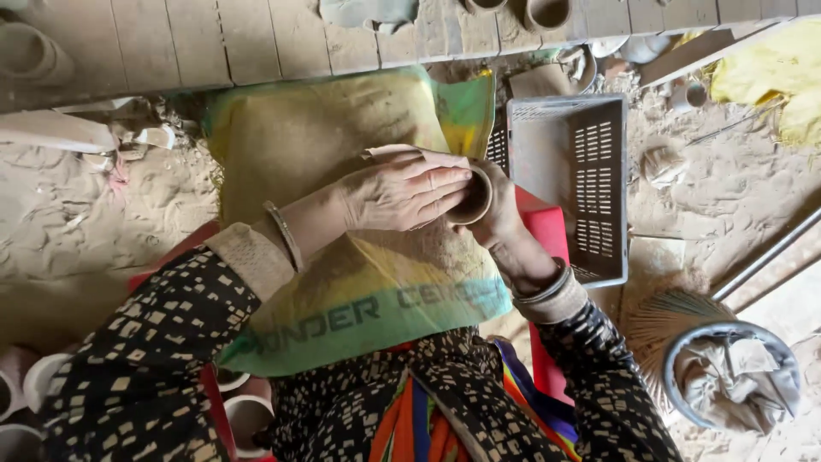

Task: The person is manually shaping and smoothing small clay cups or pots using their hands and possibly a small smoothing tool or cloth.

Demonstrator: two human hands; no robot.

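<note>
The person is sitting low over a dusty sack [342, 282] that is lying across the lap, yellow with a green band along its lower edge. Both hands are meeting just above it, at the sack's right side. The right hand [500, 210] is cupping a small clay cup [473, 197] from behind, its fingers wrapping round the wall so the open mouth is facing left. The left hand [402, 192] is lying flat across that mouth, fingers stretched out together and pressing a scrap of brownish paper or cloth [402, 154] against the rim — the pictures are not showing clearly which it is. So both hands are closing on the cup, one gripping, one pressing.

A thin metal bangle [285, 235] is sitting on the left wrist, and a pair of bangles [547, 287] on the right one.

Just beside the right hand, a grey plastic crate [569, 184] with slotted walls is standing on the sandy floor [94, 222], touching a red seat [543, 231] under the sack. Near the lower right, a round metal bowl [731, 372] is holding crumpled grey cloth, with a broom head [663, 321] fanning out behind it. More clay cups [547, 12] are resting on the wooden planks [256, 38] at the top — and a few pale ones [26, 389] are sitting by the person's left elbow.
</note>
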